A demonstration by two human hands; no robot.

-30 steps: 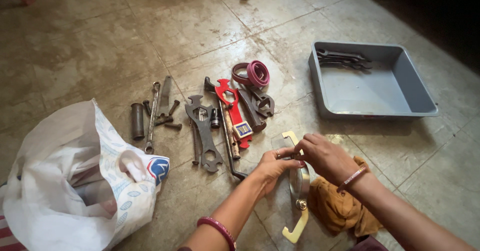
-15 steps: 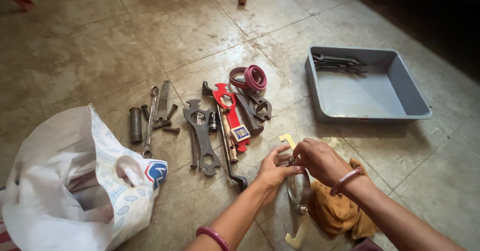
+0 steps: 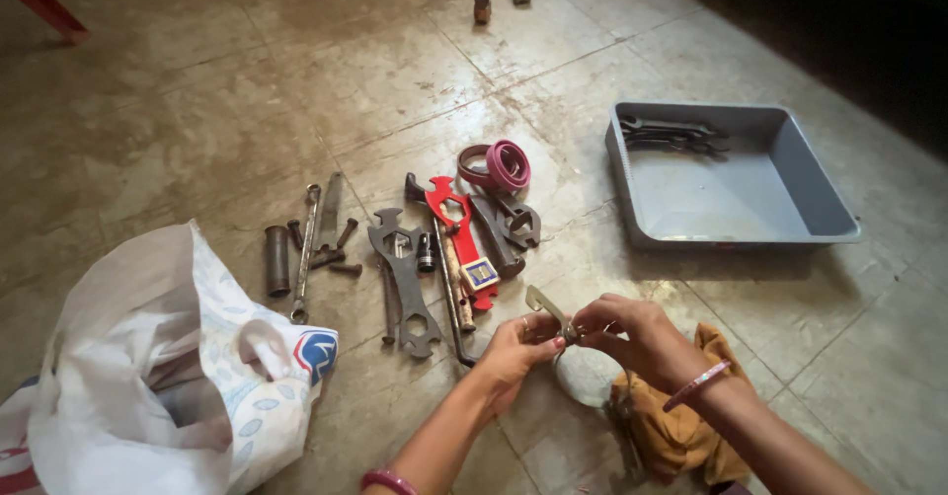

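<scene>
**Two hands grip a metal clamp above a tiled floor strewn with tools**

We look down at a worn, stained floor [image 3: 197,90]; near the bottom edge our two bare arms reach in. Our left hand [image 3: 513,349] and right hand [image 3: 632,335] meet in the near middle, both closed on a metal clamp [image 3: 558,319]; the fingertips pinch its upper end, where a flat pale tab sticks out toward the far left; below the hands a ring-shaped band [image 3: 583,377] of the same clamp hangs over the floor, though we cannot tell whether it touches it. Just right of the band, under our right wrist, lies a crumpled mustard cloth [image 3: 671,426].

Beyond the hands, in the middle, lies a spread of tools: a red flat wrench [image 3: 454,221], grey flat wrenches [image 3: 405,273], a long slim spanner [image 3: 304,253], a dark tube [image 3: 276,258], loose bolts [image 3: 341,248]; at its far end sits a pink roll of tape [image 3: 506,164]. To the far right stands a grey tray [image 3: 790,214] holding a few dark spanners [image 3: 671,135] in its far corner. At the near left slumps a white plastic bag [image 3: 148,377]; three small metal pieces [image 3: 482,6] stand at the far edge.
</scene>
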